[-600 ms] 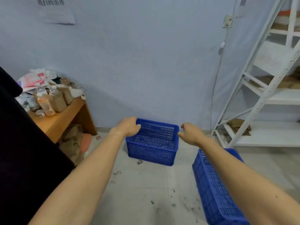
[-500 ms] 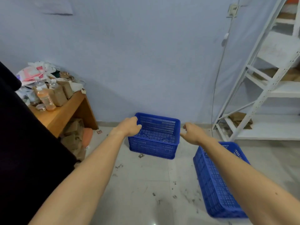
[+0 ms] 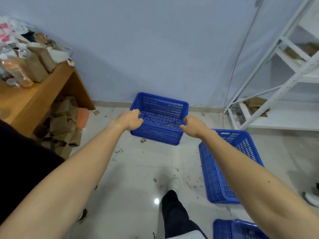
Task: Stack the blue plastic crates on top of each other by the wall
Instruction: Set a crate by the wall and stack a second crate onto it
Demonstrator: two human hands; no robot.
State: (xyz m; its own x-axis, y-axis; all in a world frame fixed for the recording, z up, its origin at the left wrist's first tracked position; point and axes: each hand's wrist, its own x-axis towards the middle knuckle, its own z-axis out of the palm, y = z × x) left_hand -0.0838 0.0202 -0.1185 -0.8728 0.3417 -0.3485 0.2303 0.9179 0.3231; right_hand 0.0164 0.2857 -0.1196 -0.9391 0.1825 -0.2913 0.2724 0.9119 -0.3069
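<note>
A blue plastic crate (image 3: 162,107) is low by the foot of the pale blue wall (image 3: 155,49), open side up. My left hand (image 3: 130,119) curls over its left rim near the front corner. My right hand (image 3: 192,125) grips the right front corner. Both arms stretch forward over the floor. A second blue crate (image 3: 214,169) stands on the floor to the right, partly hidden by my right forearm. A third blue crate (image 3: 224,229) shows at the bottom right edge.
A wooden desk (image 3: 43,90) with bottles and brown boxes stands at the left, cardboard boxes (image 3: 63,121) piled beneath it. A white metal shelf (image 3: 269,94) stands at the right, and a cable (image 3: 236,66) hangs down the wall. My leg and shoe (image 3: 174,183) are on the littered tile floor.
The crate has come lower and nearer the wall's foot with both hands on it. My view has tilted down, bringing my leg and the third crate into sight.
</note>
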